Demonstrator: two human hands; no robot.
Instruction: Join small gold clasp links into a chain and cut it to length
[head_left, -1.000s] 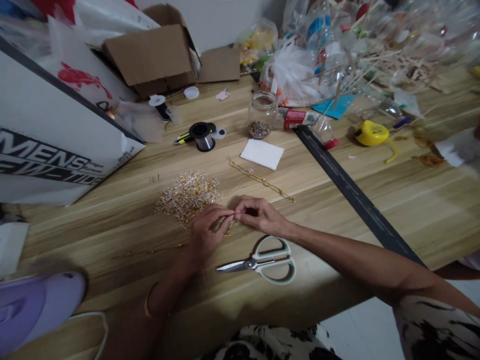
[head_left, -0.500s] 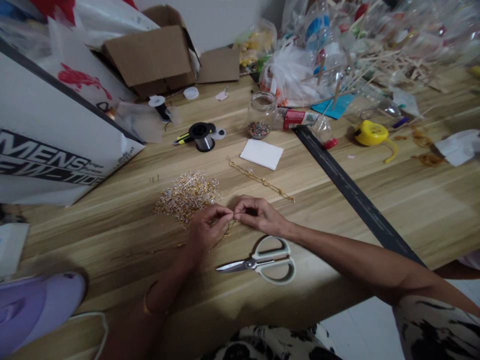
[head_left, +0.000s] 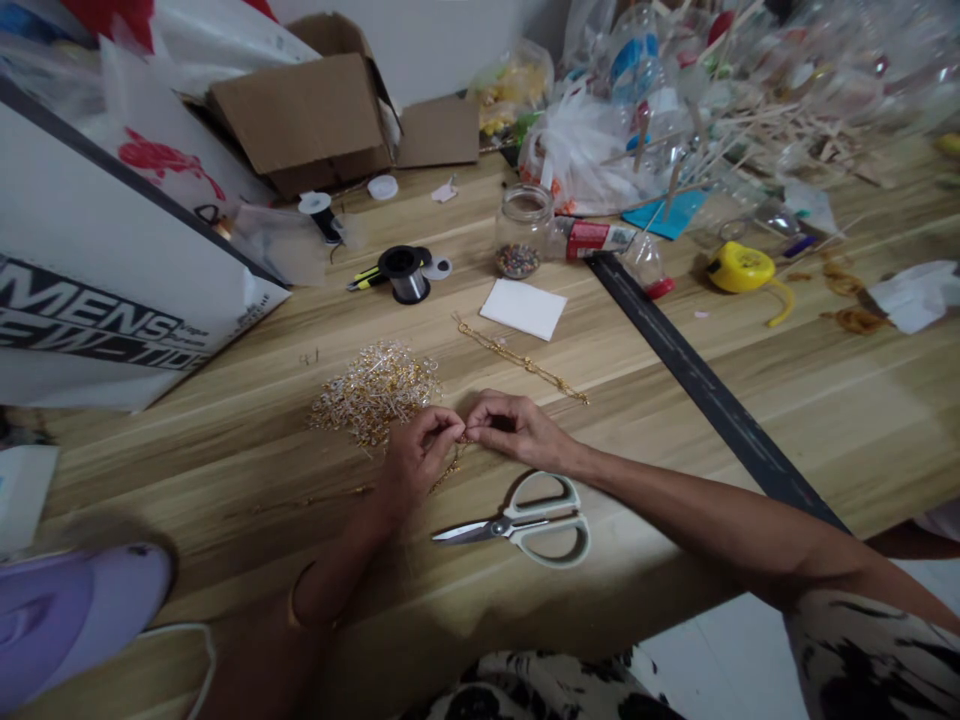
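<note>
My left hand [head_left: 420, 450] and my right hand [head_left: 517, 428] meet at the fingertips, both closed in a pinch. A thin gold chain [head_left: 448, 472] hangs from between them toward the wood tabletop; the exact spot they pinch is too small to make out. Just beyond my left hand lies a heap of small gold and clear pieces [head_left: 375, 390]. Another gold chain [head_left: 525, 362] is stretched out on the table past my right hand. Scissors with pale handles [head_left: 517, 522] rest, blades slightly apart, on the near side of my hands.
Farther back stand a wire spool [head_left: 405, 274], a jar of beads [head_left: 519, 235] and a folded white paper [head_left: 523, 308]. A dark metal ruler [head_left: 712, 390] crosses the right side, near a yellow tape measure [head_left: 741, 268]. A purple iron [head_left: 82, 620] sits at lower left.
My fingertips have shifted very slightly and stay pinched together. The chain below them hangs a little differently. Everything else has stayed put.
</note>
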